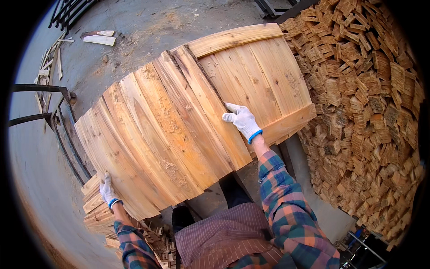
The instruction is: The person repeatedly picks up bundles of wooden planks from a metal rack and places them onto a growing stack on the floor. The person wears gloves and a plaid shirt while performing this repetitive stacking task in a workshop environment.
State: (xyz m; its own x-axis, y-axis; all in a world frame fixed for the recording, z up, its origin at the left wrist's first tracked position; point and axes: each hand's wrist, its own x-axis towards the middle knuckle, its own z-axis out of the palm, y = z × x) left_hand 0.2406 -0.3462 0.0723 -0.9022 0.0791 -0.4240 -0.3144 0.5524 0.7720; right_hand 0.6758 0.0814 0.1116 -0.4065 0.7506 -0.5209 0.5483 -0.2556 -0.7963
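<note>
A row of pale wooden boards (150,130) lies side by side in front of me, with bark along some edges and sawdust scattered on top. To their right is a planked panel (255,80) with one batten (237,39) across its far edge and another batten (289,122) across its near edge. My right hand (244,121), in a white knit glove with a blue cuff, grips the right edge of the rightmost raised board (210,105). My left hand (107,190), gloved alike, holds the outer edge of the leftmost board (114,157); its fingertips are partly hidden.
A high heap of short wood offcuts (354,112) fills the right side. More cut pieces are stacked (94,204) below the boards at left. A black metal frame (65,107) stands at far left, and loose slats (99,40) lie on the concrete floor (148,27) beyond.
</note>
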